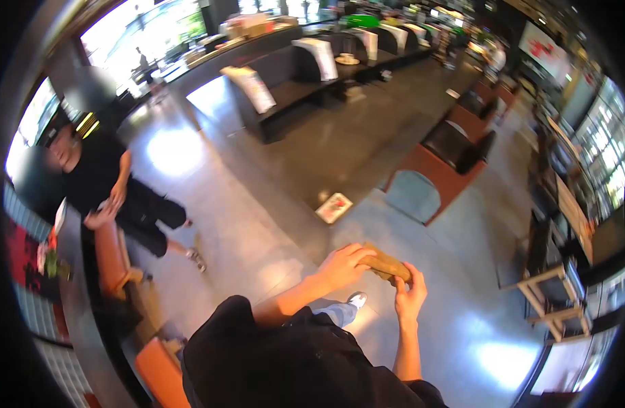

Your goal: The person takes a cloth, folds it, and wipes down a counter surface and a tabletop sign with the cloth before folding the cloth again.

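A yellowish-brown, elongated piece of soft-looking material (386, 262), its outline uneven, is held up in front of the body, above the smooth grey floor (455, 285), between two bare hands. Its left end is gripped by the left hand (349, 262), whose fingers are bent over it; whether the thumb is pressed against the underside cannot be told. Its right end is pinched between the thumb and fingers of the right hand (411, 294), which is raised with the forearm nearly upright. The hands are kept apart, with the middle of the material left uncovered between them. What it is made of cannot be made out.

Below the hands, a light blue trouser leg (337, 314) and a grey-and-white shoe (357, 300) are seen, and the near part of the view is filled by a loose black top (278, 360). Beyond the hands, a small white rectangular card with a red print (334, 208) is seen at the near end of a broad dark brown surface (319, 163). To the left, another person in black clothes (94, 170) is seen standing beside an orange chair (111, 255), with both hands brought together at the waist.
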The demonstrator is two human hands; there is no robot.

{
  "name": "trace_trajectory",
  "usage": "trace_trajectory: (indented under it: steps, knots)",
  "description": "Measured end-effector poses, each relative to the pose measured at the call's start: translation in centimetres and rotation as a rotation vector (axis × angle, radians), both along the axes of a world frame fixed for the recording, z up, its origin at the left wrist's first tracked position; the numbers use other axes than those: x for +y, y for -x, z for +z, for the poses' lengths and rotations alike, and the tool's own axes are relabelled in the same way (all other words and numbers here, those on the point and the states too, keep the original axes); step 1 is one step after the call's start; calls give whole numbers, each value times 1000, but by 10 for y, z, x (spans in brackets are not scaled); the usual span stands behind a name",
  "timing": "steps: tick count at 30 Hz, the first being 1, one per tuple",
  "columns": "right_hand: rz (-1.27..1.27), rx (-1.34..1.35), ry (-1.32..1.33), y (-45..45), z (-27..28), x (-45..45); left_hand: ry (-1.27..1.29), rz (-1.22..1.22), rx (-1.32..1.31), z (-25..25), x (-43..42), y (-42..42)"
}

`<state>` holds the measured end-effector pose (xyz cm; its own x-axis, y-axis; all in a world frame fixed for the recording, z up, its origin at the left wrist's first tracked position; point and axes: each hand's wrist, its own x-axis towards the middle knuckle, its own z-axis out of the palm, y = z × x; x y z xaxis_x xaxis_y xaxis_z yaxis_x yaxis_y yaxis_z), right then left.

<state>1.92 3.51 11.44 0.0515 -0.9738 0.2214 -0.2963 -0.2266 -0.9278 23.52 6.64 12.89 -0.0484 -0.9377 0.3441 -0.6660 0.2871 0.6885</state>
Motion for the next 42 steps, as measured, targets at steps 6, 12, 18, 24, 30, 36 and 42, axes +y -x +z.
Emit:
trace_trajectory:
  steps: [6,12,18,24,30,36,42]
  knots:
    - [-130,261,275,93,13,-81,75,-89,27,6,-110,84]
    - [-308,373,361,194,63,-180,103,-251,6,32,-255,180]
    - [-348,527,269,310,85,-304,-450,-503,193,72,-423,281]
    - [-57,-207,-191,434,67,-418,-723,-787,555,42,-558,390]
    - [-55,-372,-392,537,23,-521,-841,-480,729,43,-616,509]
    - [79,-795,-503,589,4,-614,-749,-428,672,40,-701,578]
    - [-18,-636,-466,661,-23,-753,-154,-471,942,71,-820,636]
